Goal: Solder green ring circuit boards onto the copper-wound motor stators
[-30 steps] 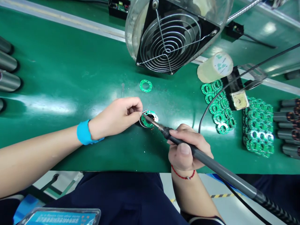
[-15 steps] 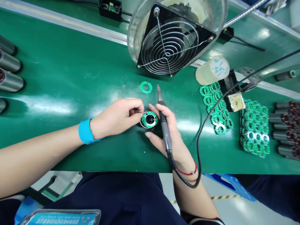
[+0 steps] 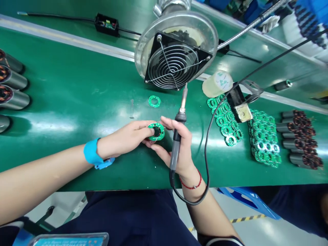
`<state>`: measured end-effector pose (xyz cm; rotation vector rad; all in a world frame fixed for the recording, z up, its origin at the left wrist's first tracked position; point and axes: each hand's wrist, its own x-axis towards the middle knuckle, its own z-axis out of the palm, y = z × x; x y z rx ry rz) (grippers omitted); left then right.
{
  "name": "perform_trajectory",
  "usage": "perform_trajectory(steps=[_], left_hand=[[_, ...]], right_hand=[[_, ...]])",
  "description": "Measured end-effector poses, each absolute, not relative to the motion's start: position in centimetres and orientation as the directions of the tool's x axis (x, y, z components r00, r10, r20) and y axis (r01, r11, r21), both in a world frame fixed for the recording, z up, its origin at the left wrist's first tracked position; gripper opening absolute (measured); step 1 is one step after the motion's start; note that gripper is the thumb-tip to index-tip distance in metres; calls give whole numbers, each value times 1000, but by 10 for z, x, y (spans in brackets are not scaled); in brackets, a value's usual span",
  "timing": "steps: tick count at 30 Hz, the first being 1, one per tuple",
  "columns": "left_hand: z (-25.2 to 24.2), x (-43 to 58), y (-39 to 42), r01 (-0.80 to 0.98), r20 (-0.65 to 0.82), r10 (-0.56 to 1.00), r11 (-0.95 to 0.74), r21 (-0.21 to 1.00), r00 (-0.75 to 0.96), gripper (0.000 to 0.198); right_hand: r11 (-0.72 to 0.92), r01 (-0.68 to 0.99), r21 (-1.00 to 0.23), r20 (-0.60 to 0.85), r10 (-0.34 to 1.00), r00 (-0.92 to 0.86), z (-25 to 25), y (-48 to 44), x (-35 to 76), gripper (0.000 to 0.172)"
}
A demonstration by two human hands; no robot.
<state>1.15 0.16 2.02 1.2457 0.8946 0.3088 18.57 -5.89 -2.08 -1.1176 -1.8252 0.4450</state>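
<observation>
A green ring-shaped circuit board (image 3: 160,134) sits on top of a motor stator, whose body is mostly hidden beneath it and by my fingers. My left hand (image 3: 130,136) grips this stator from the left, its thumb on the board near the centre hole. In my right hand (image 3: 183,147) rests a soldering iron (image 3: 176,147), its tip pointing up and away toward the fan. The right thumb and fingertips spread around the right side of the stator, at or near its edge. Just beyond lies a loose ring board (image 3: 154,101) on the green bench.
A fan with a wire guard (image 3: 172,70) overhangs the back. To the right are a solder wire roll or jar (image 3: 217,84), ring boards (image 3: 227,119), a stacked board pile (image 3: 265,138) and several stators (image 3: 298,138). More stators (image 3: 14,97) stand left. The iron's cord (image 3: 207,150) loops rightward.
My left hand has gone from pinching beside the board to gripping the stator, thumb on top. The soldering iron has swung more upright. The view has shifted slightly.
</observation>
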Motion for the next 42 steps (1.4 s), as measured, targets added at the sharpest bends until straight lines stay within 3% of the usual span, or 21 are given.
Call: perform_trajectory(steps=[4,10,14,19,22,28,37,39,42], left_hand=[[25,10,0,283,-463,621,372,884,632,21],[29,4,1,329,-431,604,278,902,671,30],[29,2,1,313,-429,582,295,903,690,33],[30,2,2,257,-422,578,348,902,698,39],[32,3,2,245,-449,565,401,883,692,40],[34,6,-2,226,-480,530,474,851,699,42],[29,7,-12,259,-264,792,138,956,551,36],[28,4,-14,348,-153,849,-39,937,506,37],[23,-1,-14,438,201,828,-463,770,523,32]], right_hand=[[544,520,-659,543,822,-171,-15,-62,186,56],[509,417,-753,505,853,-129,-12,-64,186,54],[480,365,-797,440,877,-192,-4,-64,188,49],[469,308,-828,454,882,-124,1,-65,190,52],[510,310,-802,522,851,-50,-1,-65,190,49],[585,527,-616,667,743,-45,-4,-64,191,39],[582,713,-390,716,679,-163,-5,-63,195,33],[588,723,-363,716,673,-188,-3,-63,195,30],[581,702,-411,707,690,-157,4,-65,191,29]])
